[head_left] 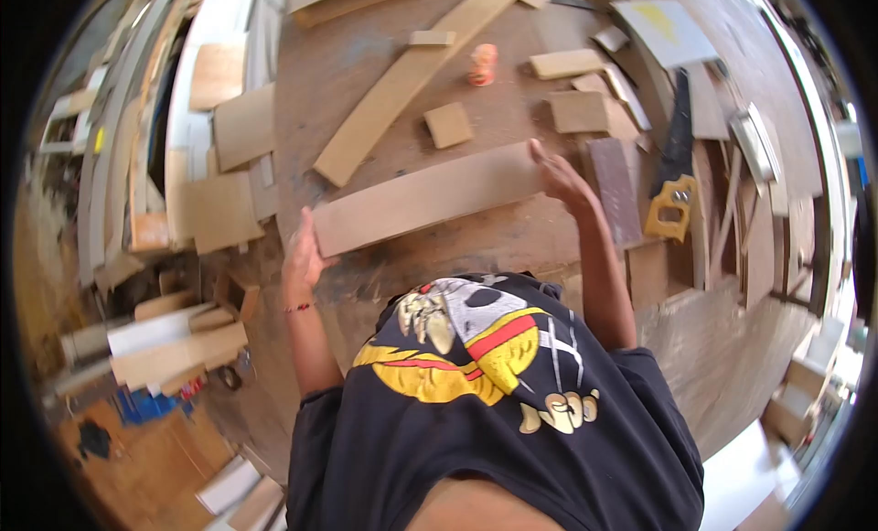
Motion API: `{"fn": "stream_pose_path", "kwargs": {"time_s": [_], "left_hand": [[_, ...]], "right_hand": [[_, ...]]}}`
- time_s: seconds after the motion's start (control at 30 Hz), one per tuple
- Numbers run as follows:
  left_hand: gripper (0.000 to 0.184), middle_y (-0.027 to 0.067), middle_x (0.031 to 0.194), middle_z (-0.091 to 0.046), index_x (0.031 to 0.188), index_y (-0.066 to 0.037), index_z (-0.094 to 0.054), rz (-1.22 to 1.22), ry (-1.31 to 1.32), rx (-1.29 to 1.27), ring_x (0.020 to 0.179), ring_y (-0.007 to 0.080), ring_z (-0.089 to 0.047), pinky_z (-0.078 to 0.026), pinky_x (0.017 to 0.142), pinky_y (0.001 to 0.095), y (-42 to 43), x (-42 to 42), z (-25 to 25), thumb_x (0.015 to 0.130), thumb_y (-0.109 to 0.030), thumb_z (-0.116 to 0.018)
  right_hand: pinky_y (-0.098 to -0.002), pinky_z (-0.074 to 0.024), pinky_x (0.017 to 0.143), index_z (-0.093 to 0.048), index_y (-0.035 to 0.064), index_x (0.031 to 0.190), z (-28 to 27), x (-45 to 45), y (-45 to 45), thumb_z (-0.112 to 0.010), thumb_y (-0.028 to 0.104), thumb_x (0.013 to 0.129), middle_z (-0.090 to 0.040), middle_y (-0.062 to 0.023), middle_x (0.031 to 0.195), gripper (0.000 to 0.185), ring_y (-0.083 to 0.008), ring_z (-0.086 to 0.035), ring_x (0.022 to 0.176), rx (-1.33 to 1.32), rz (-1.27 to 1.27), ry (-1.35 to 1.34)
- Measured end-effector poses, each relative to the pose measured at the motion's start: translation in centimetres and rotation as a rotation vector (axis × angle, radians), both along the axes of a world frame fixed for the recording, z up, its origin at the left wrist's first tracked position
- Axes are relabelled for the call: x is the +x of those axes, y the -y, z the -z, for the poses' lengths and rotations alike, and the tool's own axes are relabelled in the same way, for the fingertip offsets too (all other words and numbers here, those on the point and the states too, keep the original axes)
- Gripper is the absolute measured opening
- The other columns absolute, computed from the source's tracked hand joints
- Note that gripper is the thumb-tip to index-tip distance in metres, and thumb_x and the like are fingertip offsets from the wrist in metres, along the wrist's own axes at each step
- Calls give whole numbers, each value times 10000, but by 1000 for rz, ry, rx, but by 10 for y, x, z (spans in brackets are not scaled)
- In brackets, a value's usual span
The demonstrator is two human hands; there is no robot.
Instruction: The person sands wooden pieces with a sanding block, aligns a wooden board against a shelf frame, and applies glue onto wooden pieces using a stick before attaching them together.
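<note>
Two hands, one board, as I log them on my feed.

Item: plain brown rectangular board (428, 197), centre of the frame, slanting up toward the right; I cannot tell whether its lower edge touches the wooden workbench (352, 69).

Item: left hand (304, 249), left of centre, set against the board's lower-left end, fingers lying along that end.

Item: right hand (560, 176), right of centre, at the opposite end, fingertips by the upper corner. Together they span the board's full length, holding it between them.

Surroundings: small square wood block (448, 126), just above the board; long wooden strip (399, 99), upper centre, running diagonally; orange cylindrical container (483, 64), upper centre; reddish-brown board (614, 191), just beside the right forearm; yellow-handled handsaw (677, 151), right of the frame.

Handling notes, my judgement: I would press both ends evenly, since a one-sided grip could let the board twist. I would favour flat palms over fingertips, particularly at the right end, and allow room around the square block and the reddish-brown board. The saw's blade deserves a wide berth from the right forearm.
</note>
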State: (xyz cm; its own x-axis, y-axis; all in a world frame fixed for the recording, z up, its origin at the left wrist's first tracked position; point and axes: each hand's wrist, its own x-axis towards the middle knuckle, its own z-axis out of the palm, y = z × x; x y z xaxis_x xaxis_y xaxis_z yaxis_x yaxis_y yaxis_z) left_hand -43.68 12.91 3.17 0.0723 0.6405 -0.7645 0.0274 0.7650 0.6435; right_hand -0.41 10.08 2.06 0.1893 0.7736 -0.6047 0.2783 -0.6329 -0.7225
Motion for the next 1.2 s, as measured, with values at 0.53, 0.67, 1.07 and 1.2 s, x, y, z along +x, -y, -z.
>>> {"fn": "stream_pose_path", "kwargs": {"time_s": [0.53,0.67,1.07,1.2], "left_hand": [[929,181,1446,-246,1393,-40,-240,7,96,21,1320,419,-196,-36,931,734,-1,14,-25,784,-725,-393],[874,144,1452,-253,1411,-76,-215,33,103,-26,1333,376,-204,-1,911,745,-5,10,-11,819,-706,-340],[908,167,1472,-182,1421,-70,-180,6,154,-43,1345,423,-110,75,887,746,-5,14,-24,807,-718,-344],[922,166,1477,-165,1421,-64,-174,2,177,-35,1346,424,-99,76,874,753,-7,14,-27,800,-720,-359]], "right_hand": [[-394,-460,730,-557,-2,1098,-15,-8,-4,-324,738,805,-554,-105,941,830,-214,-511,861,-52,59,-19],[-508,-386,908,-485,1,1231,-12,-3,-5,-308,763,783,-498,-183,1189,901,-315,-457,1111,-99,65,-65],[-581,-267,995,-406,11,1309,-13,-1,-4,-263,835,708,-406,-204,1322,1030,-369,-338,1258,-88,60,-242],[-572,-281,988,-434,18,1291,-5,4,-6,-252,850,691,-423,-194,1306,1042,-353,-357,1247,-117,76,-255]]}}
